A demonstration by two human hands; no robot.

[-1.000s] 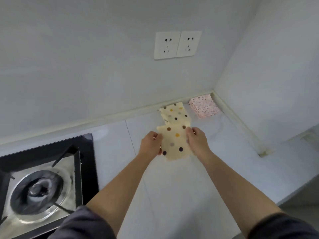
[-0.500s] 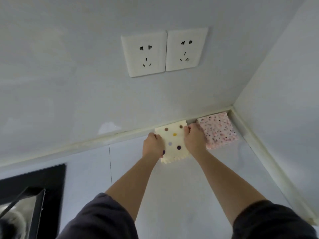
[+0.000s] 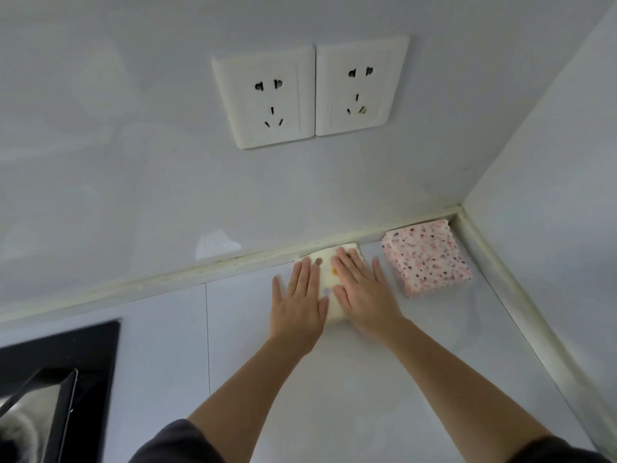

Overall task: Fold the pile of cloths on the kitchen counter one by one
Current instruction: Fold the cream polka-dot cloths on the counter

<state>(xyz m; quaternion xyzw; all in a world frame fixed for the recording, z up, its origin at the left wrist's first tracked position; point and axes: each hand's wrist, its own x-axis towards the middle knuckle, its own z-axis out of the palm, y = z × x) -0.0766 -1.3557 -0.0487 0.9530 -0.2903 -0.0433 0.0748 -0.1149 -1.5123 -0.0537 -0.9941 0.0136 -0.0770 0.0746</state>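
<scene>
Your left hand (image 3: 298, 304) and your right hand (image 3: 362, 295) both lie palm down on the folded dotted cloth (image 3: 328, 282). The fingers are straight and a little spread, the thumbs point out to the sides, and neither hand pinches anything. The cloth is cream with coloured dots; a brown, an orange and a pale purple one show in the gap between your hands. It sits on the counter (image 3: 367, 396) with its far edge right up against the pale strip (image 3: 167, 279) at the foot of the back wall (image 3: 133, 162). Your hands cover most of it, so you see only the middle band and the far corners.

To its right, and apart from it, a folded pink cloth (image 3: 427, 259) with small speckles lies in the corner where the two walls meet. Above, on the back wall, two white sockets touch side by side, the left socket (image 3: 267, 98) and the right socket (image 3: 362, 85). Each face shows a pair of slots above a set of three.

A corner of the black stove (image 3: 83, 355) shows at the lower left. Dark sleeves (image 3: 173, 442) cover your upper arms; your forearms are bare.
</scene>
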